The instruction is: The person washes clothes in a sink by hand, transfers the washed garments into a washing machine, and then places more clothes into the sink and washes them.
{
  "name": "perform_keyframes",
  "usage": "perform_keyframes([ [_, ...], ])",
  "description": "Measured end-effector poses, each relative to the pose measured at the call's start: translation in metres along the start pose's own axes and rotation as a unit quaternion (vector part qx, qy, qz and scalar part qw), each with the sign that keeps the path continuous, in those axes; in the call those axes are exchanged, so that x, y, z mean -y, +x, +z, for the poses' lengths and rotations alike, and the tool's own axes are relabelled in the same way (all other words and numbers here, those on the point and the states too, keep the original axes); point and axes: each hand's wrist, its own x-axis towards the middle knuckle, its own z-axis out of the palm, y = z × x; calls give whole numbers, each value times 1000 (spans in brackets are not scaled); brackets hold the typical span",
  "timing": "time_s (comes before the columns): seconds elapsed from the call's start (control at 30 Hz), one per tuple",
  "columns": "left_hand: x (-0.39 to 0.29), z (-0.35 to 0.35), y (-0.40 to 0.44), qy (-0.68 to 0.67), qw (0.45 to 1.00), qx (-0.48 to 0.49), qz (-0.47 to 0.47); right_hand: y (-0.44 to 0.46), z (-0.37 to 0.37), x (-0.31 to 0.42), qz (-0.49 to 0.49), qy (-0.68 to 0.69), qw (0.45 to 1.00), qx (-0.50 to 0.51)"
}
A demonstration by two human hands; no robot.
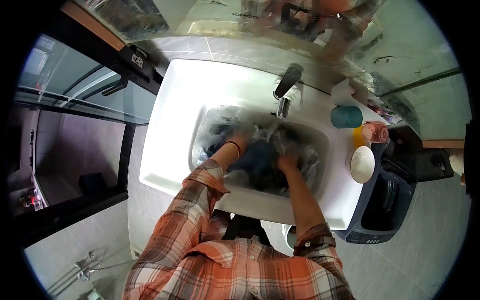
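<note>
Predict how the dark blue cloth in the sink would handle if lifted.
The dark blue cloth would probably hang floppy, since it lies bunched between the left hand and the right hand. It is likely heavy for its size, sitting soaked in the sink. The foamy water may make it slippery.

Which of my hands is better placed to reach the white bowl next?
Right, most likely. Your right hand, by the dark fabric, is nearer the white bowl at the right edge of the sink; your left hand is farther away and would probably have to reach across.
</note>
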Motion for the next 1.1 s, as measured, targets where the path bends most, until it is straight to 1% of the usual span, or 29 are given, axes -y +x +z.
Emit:
perform_keyframes([
  [0.03, 1, -1, -2, -4, 1000, -12, 10, 1, -2, -3, 4, -1, 1000, -2],
  [0.07, 9, -6, -3, -41, 998, -12, 45, 2, -4, -5, 8, -1, 1000, -5],
  [0.13, 36, -28, -10, -111, 987, -13, 117, -9, -8, -18, -50, 124, 981, -143],
  [0.17, 48, -42, -19, -173, 978, -12, 113, -15, -9, -24, -78, 186, 957, -209],
  [0.23, 59, -99, -60, -295, 949, -13, 107, -28, -31, -29, -136, 221, 942, -213],
  [0.27, 67, -107, -69, -383, 916, -14, 116, -37, -46, -26, -166, 236, 933, -215],
  [0.33, 79, -119, -85, -546, 827, -14, 135, -60, -72, -14, -184, 299, 906, -237],
  [0.37, 82, -125, -91, -604, 785, -15, 141, -73, -85, -7, -192, 331, 890, -247],
  [0.43, 82, -139, -106, -709, 688, -11, 152, -101, -111, 10, -160, 426, 871, -187],
  [0.47, 82, -147, -117, -730, 665, -16, 159, -114, -121, 19, -142, 472, 856, -155],
  [0.53, 64, -184, -156, -769, 615, -25, 173, -139, -135, 34, -157, 533, 820, -136],
  [0.57, 55, -195, -171, -787, 585, -28, 194, -147, -138, 39, -164, 564, 800, -125],
  [0.6, 54, -193, -170, -778, 602, -37, 177, -150, -138, 40, -178, 506, 827, -172],
  [0.67, 59, -180, -158, -757, 635, -56, 142, -149, -135, 41, -203, 383, 863, -261],
  [0.7, 64, -169, -152, -756, 644, -33, 114, -147, -123, 37, -207, 252, 891, -317],
  [0.73, 71, -157, -142, -736, 669, -17, 102, -138, -109, 32, -208, 118, 898, -369],
  [0.77, 71, -141, -128, -724, 682, -39, 91, -134, -103, 30, -204, -20, 886, -415],
  [0.8, 65, -128, -121, -714, 693, -58, 77, -137, -100, 37, -244, 7, 882, -403],
  [0.83, 48, -132, -139, -627, 774, -76, 52, -141, -92, 53, -281, 35, 877, -388],
  [0.87, 28, -134, -160, -606, 788, -107, 21, -145, -83, 68, -318, 64, 870, -372],
  [0.9, 14, -145, -179, -610, 787, -73, 50, -147, -76, 83, -295, 189, 896, -273],
  [0.93, 8, -152, -190, -612, 786, -40, 80, -145, -71, 97, -266, 309, 897, -170],
  [1.0, 7, -151, -189, -654, 747, 12, 123, -139, -64, 121, -194, 456, 868, -27],
  [1.03, 9, -152, -189, -673, 725, 36, 143, -140, -63, 130, -152, 523, 838, 5],
  [1.1, 13, -153, -192, -685, 711, 15, 158, -147, -67, 139, -179, 602, 778, 0],
])
